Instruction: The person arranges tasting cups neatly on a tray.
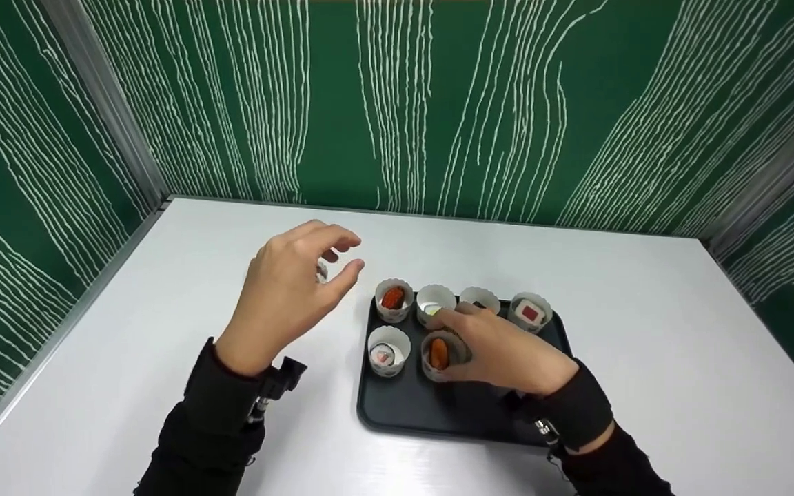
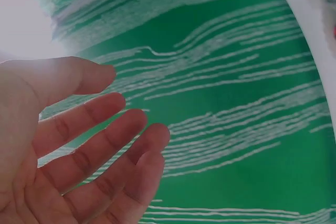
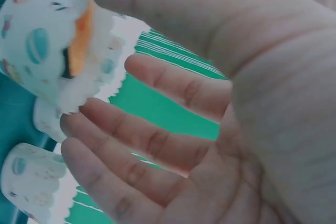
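My right hand (image 1: 500,348) is over the dark tray (image 1: 404,413), thumb and fingers on opposite sides of a patterned paper cup (image 3: 37,40). An orange-topped piece, like nigiri sushi (image 1: 439,353), lies in that cup. Left of it on the tray stands a paper cup (image 1: 388,368) with a round sushi-roll-like piece (image 1: 382,355). My left hand (image 1: 287,289) hovers left of the tray with fingers loosely bent, holding nothing. Behind its thumb shows a small part of a whitish object (image 1: 322,271), mostly hidden.
Along the tray's back edge several paper cups stand in a row, among them one with a reddish piece (image 1: 393,297) and one with a red-centred white piece (image 1: 529,312). The white table (image 1: 163,413) is bounded by green walls (image 1: 331,103) with white lines.
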Motion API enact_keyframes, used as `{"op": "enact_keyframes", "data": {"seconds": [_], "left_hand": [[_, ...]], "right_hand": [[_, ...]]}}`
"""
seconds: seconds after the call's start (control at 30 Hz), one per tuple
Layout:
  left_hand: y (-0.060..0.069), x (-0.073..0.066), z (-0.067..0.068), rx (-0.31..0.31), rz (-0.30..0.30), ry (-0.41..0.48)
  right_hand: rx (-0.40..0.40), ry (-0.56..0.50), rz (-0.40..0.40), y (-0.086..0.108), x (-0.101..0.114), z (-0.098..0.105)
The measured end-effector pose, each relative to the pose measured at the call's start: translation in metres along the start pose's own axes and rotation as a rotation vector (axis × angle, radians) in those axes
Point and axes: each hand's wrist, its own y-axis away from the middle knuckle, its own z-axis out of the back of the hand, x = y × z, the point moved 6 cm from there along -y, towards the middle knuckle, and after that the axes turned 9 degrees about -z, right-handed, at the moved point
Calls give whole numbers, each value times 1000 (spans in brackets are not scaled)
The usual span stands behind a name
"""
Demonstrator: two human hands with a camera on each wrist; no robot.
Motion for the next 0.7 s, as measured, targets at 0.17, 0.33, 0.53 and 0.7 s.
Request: {"op": "enact_keyframes", "data": {"seconds": [0.17,0.33,0.53,0.7], "left_hand": [[-1,27,-6,98,56,-60],[3,70,-13,260,159,-141],[10,124,-24,439,275,-172],[19,160,-30,488,359,-139]], "right_hand": [[-56,14,33,13,5,17],[-93,4,47,27,10,34],[-138,-25,54,42,15,52],[-148,-51,87,53,20,61]]}}
